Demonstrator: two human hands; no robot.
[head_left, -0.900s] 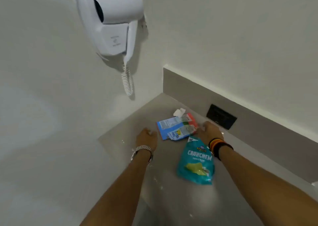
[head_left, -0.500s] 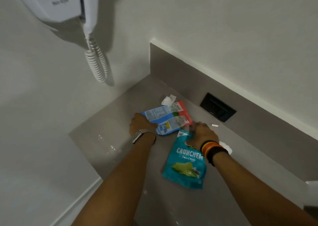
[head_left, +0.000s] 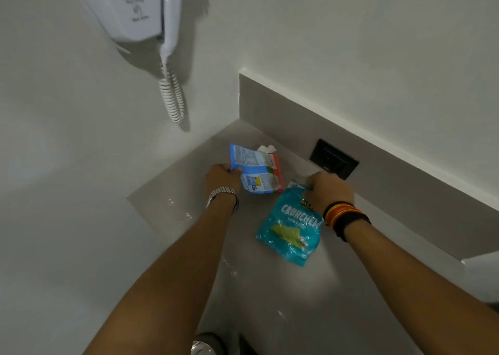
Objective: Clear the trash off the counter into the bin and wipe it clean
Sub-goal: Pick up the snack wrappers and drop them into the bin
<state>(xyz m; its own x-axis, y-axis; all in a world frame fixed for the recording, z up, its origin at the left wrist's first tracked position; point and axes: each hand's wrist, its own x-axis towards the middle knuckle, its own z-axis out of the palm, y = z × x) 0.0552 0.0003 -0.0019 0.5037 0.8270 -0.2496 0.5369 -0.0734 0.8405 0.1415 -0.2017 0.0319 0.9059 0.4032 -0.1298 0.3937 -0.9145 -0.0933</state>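
Note:
My left hand (head_left: 222,177) grips the left edge of a blue, white and red wrapper (head_left: 256,169), which is tilted up off the grey counter (head_left: 270,287). My right hand (head_left: 328,191) pinches the top corner of a teal snack bag (head_left: 290,231) printed with "CRUNCHEM"; the bag's lower part rests on the counter. A small crumpled white tissue (head_left: 267,148) lies behind the wrapper in the back corner. The bin is out of sight.
A white wall-mounted hair dryer (head_left: 140,8) with a coiled cord (head_left: 172,95) hangs above left. A black socket (head_left: 333,158) sits in the backsplash by my right hand. The counter's left edge (head_left: 143,214) drops off. A round metal object (head_left: 205,345) shows at the bottom.
My left hand has closed on the blue wrapper and tipped it up off the counter. My right hand has slid onto the teal bag's top corner and pinched it.

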